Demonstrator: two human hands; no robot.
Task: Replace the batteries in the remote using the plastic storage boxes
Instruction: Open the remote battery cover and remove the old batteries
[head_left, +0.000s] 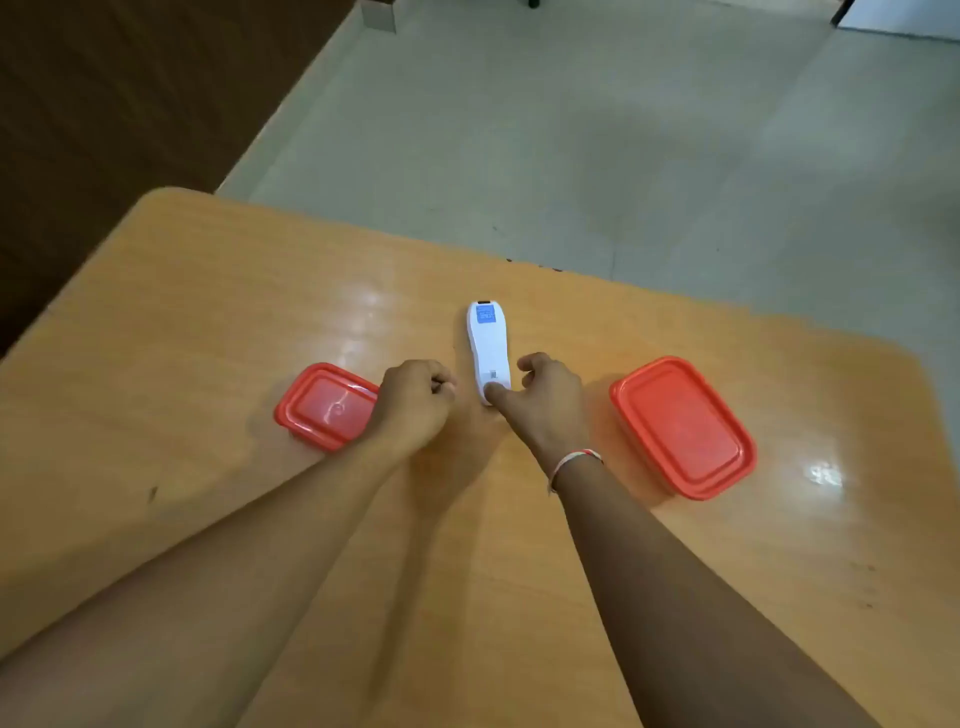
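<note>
Two red-lidded plastic boxes sit on the wooden table (208, 291), the smaller box (319, 405) to the left and the larger box (683, 426) well off to the right, both with lids on. Between them lies the white remote (488, 348), back side up, a blue label at its far end. The left hand (415, 405) rests beside it, fingers curled into a loose fist, overlapping the smaller box's near corner. The right hand (545, 400) has its thumb pressed on the remote's near end, other fingers bent, gripping nothing. A bracelet (574, 465) circles that wrist.
</note>
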